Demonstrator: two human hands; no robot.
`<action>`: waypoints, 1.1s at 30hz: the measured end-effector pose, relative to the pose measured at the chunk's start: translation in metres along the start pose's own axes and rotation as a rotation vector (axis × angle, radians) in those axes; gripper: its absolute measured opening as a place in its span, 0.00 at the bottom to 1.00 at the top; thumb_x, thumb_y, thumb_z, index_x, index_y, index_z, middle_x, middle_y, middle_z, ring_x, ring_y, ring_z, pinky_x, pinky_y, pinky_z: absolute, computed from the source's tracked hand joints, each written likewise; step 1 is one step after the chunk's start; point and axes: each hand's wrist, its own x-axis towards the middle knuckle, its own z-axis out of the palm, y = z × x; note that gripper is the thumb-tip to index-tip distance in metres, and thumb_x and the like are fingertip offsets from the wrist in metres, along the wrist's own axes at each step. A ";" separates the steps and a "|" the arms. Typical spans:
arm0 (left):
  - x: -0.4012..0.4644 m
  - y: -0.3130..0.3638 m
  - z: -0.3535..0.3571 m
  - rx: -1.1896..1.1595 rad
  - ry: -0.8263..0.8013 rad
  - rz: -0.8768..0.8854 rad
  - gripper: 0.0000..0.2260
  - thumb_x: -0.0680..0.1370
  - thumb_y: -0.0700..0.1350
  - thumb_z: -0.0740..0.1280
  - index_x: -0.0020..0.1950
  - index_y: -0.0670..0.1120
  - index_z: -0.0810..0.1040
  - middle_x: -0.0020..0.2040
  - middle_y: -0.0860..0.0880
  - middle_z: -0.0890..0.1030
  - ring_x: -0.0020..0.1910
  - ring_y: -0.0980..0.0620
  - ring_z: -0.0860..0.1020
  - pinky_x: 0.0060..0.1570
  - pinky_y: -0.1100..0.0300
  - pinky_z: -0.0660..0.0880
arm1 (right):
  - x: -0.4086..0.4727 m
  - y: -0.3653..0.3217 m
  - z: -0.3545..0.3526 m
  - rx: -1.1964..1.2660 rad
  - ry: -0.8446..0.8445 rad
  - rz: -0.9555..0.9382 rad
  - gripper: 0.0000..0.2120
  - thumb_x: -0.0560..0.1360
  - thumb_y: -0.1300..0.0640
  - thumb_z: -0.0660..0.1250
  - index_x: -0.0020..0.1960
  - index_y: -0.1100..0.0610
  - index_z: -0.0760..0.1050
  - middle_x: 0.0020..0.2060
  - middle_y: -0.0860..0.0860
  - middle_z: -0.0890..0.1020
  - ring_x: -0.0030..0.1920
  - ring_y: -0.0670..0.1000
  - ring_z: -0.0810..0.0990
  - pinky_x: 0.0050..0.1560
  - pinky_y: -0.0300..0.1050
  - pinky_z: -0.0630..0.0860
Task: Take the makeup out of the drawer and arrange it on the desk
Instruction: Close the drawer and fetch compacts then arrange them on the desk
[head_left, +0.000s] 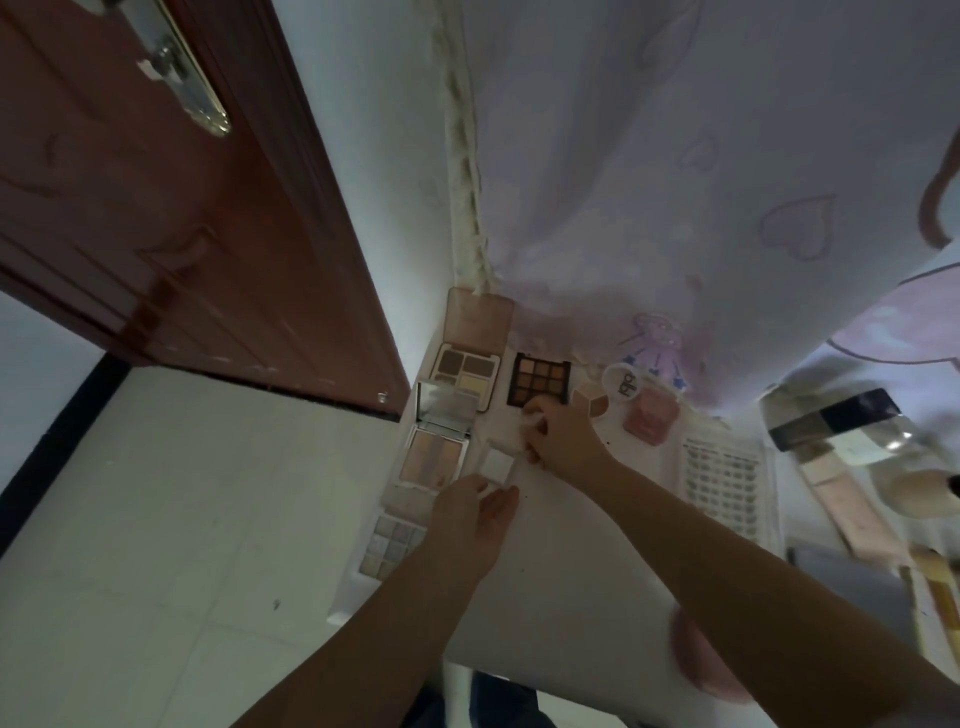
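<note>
**Arranging the palettes — a small white compact goes down**

Looking down from the head camera, the step in hand appears to be placement, not fetching: no drawer shows in this view, and several pieces of makeup already lie on the white surface (561, 587). Along its left edge sit an open four-pan palette (466, 366), a mirrored blush compact (437, 451) and a pale grid palette (390, 540); a dark nine-pan palette (538, 383) lies just beside the first, with a pink compact (650, 422) and a lash tray (721, 475) further right.

The right hand (558, 435) has its fingers curled round a small white compact (511, 440) — pinched at its upper part, as far as the dim light lets me judge — just below the dark palette. The compact's open square half lies on the surface between the two hands. The left hand (470, 512) reaches in from below, fingers loosely extended, fingertips touching or just beside that lower half; it holds nothing I can make out.

Next, I judge, the compact needs setting flat and squared up in the gap between blush compact and dark palette, then releasing without nudging its neighbours.
</note>
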 end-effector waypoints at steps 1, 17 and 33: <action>0.000 0.000 0.000 0.002 0.002 -0.001 0.10 0.78 0.30 0.56 0.38 0.38 0.69 0.39 0.38 0.71 0.39 0.41 0.73 0.56 0.45 0.73 | -0.003 -0.001 -0.003 -0.060 0.010 -0.025 0.12 0.78 0.60 0.62 0.60 0.59 0.70 0.40 0.58 0.79 0.33 0.52 0.78 0.33 0.41 0.74; 0.028 -0.066 0.100 0.355 -0.226 -0.082 0.11 0.80 0.36 0.54 0.38 0.41 0.68 0.35 0.43 0.71 0.32 0.49 0.68 0.33 0.60 0.66 | -0.014 0.078 -0.093 -0.909 0.265 -0.108 0.16 0.76 0.46 0.60 0.57 0.56 0.71 0.56 0.54 0.75 0.55 0.56 0.75 0.53 0.46 0.69; -0.001 -0.028 0.030 0.242 -0.596 -0.326 0.16 0.82 0.47 0.58 0.58 0.36 0.75 0.47 0.36 0.81 0.35 0.46 0.82 0.38 0.56 0.81 | -0.073 0.030 -0.070 -0.362 -0.035 -0.339 0.13 0.68 0.48 0.70 0.47 0.54 0.74 0.42 0.47 0.78 0.44 0.46 0.76 0.49 0.48 0.77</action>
